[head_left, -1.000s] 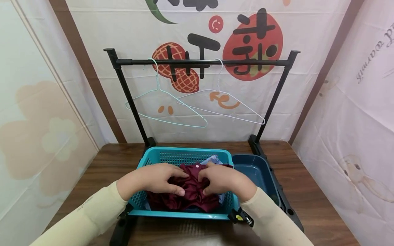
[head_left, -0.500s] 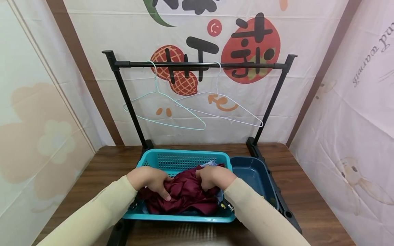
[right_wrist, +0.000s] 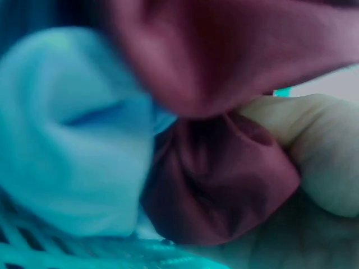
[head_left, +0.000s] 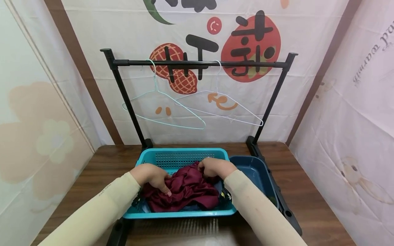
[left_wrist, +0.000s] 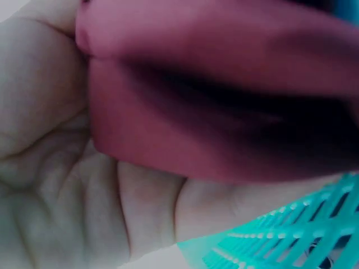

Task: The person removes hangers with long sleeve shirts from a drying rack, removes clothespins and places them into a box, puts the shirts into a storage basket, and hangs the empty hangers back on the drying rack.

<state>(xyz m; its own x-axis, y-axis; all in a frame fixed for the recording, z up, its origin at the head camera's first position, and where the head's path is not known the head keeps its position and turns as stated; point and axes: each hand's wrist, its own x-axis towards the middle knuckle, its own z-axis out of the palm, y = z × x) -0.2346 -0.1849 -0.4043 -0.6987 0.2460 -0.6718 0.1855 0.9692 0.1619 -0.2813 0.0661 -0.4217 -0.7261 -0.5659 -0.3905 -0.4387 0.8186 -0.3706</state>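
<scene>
A crumpled maroon satin garment (head_left: 187, 189) lies in a turquoise perforated basket (head_left: 178, 215). My left hand (head_left: 152, 176) grips its left side; in the left wrist view a fold of the maroon cloth (left_wrist: 168, 123) sits between thumb and fingers. At the upper right of the garment, my right hand (head_left: 215, 167) holds a bunch of the same cloth, its fingertips partly hidden. Light blue cloth (right_wrist: 73, 134) bulges beside the maroon cloth in the right wrist view. What else lies beneath the garment is mostly hidden.
Behind the basket stands a black clothes rack (head_left: 197, 63) with a mint hanger (head_left: 172, 125) and a white hanger (head_left: 240, 120) on its bar. A dark blue tub (head_left: 253, 169) sits right of the basket. All stand on a brown wooden table (head_left: 307, 191).
Both hands have gone from lying over the garment to gripping it at its sides. The maroon cloth has bunched up between them, and the right hand has lifted slightly.
</scene>
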